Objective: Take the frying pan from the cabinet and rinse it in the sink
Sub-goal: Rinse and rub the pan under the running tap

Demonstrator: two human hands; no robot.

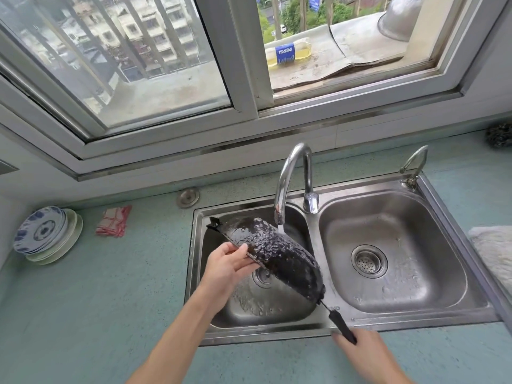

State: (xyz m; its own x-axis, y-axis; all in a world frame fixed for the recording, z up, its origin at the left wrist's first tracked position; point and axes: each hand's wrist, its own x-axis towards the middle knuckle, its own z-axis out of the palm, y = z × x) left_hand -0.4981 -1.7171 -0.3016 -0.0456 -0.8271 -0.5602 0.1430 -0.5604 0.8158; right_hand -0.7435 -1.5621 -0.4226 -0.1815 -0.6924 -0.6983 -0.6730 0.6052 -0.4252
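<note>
A black frying pan [279, 253] hangs tilted on its side over the left basin of the steel double sink [327, 327], its wet, crusted underside facing up. Water runs from the curved faucet [288, 178] onto the pan near its upper edge. My left hand [227, 261] grips the pan's rim, thumb on the outside. My right hand [365, 350] holds the black handle at the sink's front edge. The pan hides part of the left drain.
A stack of blue-and-white plates [45, 234] and a red checked cloth [113, 221] sit on the green counter at left. The right basin [388, 253] holds only its strainer. A small second tap [412, 167] stands at the back right. A white cloth [496, 250] lies at the right edge.
</note>
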